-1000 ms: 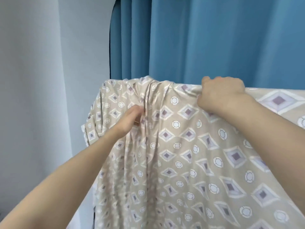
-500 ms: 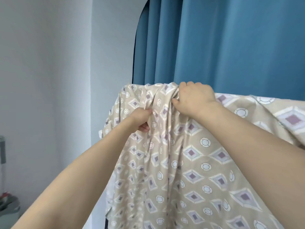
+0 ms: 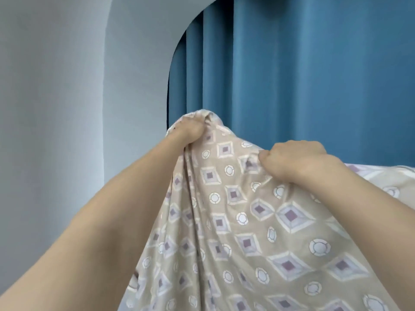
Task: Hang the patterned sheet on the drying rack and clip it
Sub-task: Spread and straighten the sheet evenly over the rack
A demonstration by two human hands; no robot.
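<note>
Patterned sheet (image 3: 258, 221) fills the lower centre and right of my view, beige with purple diamonds and white rings, gathered into folds and rising to a peak just left of centre. At far left I see a pale grey wall (image 3: 56, 108) with a curved edge. From the lower left my left arm reaches up to that peak, where the left hand (image 3: 189, 131) is clenched on a bunched fold of the sheet at its highest point. Behind it, the upper centre and right are taken up by a blue curtain (image 3: 303, 75) hanging in pleats. To the right and a little lower, my right hand (image 3: 294, 160) grips the top edge of the sheet, fingers curled over the cloth. The two hands are apart, with taut cloth between them. I cannot make out the rack under the fabric.
</note>
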